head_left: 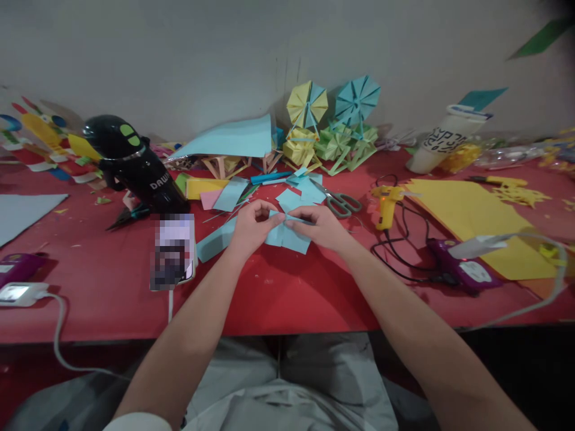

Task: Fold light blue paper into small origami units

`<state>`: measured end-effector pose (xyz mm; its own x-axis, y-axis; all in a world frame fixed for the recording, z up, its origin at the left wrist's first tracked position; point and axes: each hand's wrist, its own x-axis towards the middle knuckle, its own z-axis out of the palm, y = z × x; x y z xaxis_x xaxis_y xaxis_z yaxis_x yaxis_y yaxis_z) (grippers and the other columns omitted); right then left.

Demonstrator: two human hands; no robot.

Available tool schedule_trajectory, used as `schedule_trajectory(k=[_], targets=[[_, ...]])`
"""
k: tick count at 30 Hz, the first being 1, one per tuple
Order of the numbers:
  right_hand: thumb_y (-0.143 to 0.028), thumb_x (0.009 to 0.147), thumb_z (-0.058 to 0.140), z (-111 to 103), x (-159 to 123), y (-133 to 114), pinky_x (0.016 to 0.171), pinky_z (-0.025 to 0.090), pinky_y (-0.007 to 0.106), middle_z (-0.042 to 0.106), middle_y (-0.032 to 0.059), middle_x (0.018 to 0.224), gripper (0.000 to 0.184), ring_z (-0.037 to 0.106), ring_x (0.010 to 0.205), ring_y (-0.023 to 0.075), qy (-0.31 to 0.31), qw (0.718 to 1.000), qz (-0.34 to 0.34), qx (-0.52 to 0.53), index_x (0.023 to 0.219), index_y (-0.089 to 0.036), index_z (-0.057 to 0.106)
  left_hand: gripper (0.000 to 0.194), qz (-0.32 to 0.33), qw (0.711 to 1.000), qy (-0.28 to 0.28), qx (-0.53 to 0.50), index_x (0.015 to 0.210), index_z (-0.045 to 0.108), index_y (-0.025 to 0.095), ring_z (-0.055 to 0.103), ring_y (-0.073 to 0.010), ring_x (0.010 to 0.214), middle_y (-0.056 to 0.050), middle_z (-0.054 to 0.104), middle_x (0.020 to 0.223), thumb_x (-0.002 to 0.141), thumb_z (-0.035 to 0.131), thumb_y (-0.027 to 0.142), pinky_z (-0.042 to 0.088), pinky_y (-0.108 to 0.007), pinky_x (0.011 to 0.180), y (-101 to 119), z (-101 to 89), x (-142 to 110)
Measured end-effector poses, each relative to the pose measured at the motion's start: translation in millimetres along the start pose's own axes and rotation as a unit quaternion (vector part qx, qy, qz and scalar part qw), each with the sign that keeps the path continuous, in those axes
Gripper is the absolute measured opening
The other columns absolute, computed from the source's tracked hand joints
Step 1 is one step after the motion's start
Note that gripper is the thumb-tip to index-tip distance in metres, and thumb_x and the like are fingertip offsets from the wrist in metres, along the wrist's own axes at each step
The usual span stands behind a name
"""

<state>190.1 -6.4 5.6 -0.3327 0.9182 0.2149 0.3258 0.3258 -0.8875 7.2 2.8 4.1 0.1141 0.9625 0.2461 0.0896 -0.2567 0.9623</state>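
A small creased sheet of light blue paper (290, 239) is held just above the red table between both hands. My left hand (255, 224) pinches its left upper part with thumb and fingers. From the other side my right hand (321, 224) grips the paper near its middle, fingertips close to those of the left. Behind the hands lie more blue paper pieces (309, 190) and grey-handled scissors (344, 203). A blue paper strip (218, 239) sits left of my left hand, partly hidden by it.
A phone (186, 245) on a cable and a black bottle (139, 164) stand left. Right are a yellow glue gun (387, 206), a purple power strip (467, 266), yellow sheets (476, 221) and a paper cup (447, 140). Folded paper wheels (357, 99) stand by the wall.
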Motion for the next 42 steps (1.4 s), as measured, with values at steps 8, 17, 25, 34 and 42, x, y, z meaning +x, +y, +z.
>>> schedule_trajectory(k=[8,17,25,34,42], targets=[[-0.042,0.074,0.073,-3.6,3.6,10.0,0.071,0.048,0.031,0.072,0.0052,0.087,0.03,0.061,0.076,0.0164,0.015,0.999,0.009,0.042,0.09,-0.017,0.072,0.027,-0.014,1.0,0.021,0.006,0.077,0.063,0.017,0.049,-0.0098,0.058,0.001,0.061,0.065,0.063,0.081,0.031,0.039,-0.024,0.055,-1.2,-1.4,1.4],[-0.039,0.075,0.072,-0.7,3.5,10.5,0.072,0.049,0.031,0.073,0.0044,0.086,0.024,0.064,0.078,0.0174,0.031,0.999,-0.005,0.027,0.089,-0.019,0.073,0.021,0.003,0.999,0.01,0.033,0.082,0.074,0.02,0.038,-0.0086,0.053,0.004,0.051,0.058,0.066,0.08,0.031,0.031,-0.025,0.051,-2.5,-3.1,1.4],[-0.037,0.076,0.072,-1.4,3.3,6.2,0.074,0.048,0.03,0.074,0.0047,0.088,0.023,0.065,0.081,0.0174,0.036,0.999,-0.009,0.012,0.089,-0.019,0.074,0.023,-0.005,0.999,0.014,0.034,0.077,0.073,0.019,0.035,-0.0079,0.052,0.004,0.049,0.056,0.065,0.082,0.035,0.028,-0.025,0.049,-1.7,-2.3,0.6],[-0.045,0.079,0.068,0.5,3.4,5.8,0.065,0.044,0.029,0.071,0.0038,0.079,0.029,0.057,0.069,0.0144,0.033,0.999,-0.002,0.025,0.085,-0.018,0.073,0.024,0.0,0.999,0.017,0.034,0.071,0.07,0.02,0.036,-0.0083,0.05,0.004,0.049,0.054,0.063,0.082,0.039,0.028,-0.025,0.047,0.4,-1.5,0.1],[-0.042,0.081,0.065,0.2,2.8,1.9,0.063,0.042,0.027,0.065,0.0031,0.072,0.026,0.053,0.066,0.0129,0.045,0.999,-0.012,0.02,0.079,-0.016,0.069,0.026,-0.01,1.0,0.0,0.016,0.074,0.071,0.019,0.041,-0.0086,0.053,0.003,0.052,0.056,0.063,0.084,0.038,0.032,-0.024,0.049,2.1,-0.5,-1.4]])
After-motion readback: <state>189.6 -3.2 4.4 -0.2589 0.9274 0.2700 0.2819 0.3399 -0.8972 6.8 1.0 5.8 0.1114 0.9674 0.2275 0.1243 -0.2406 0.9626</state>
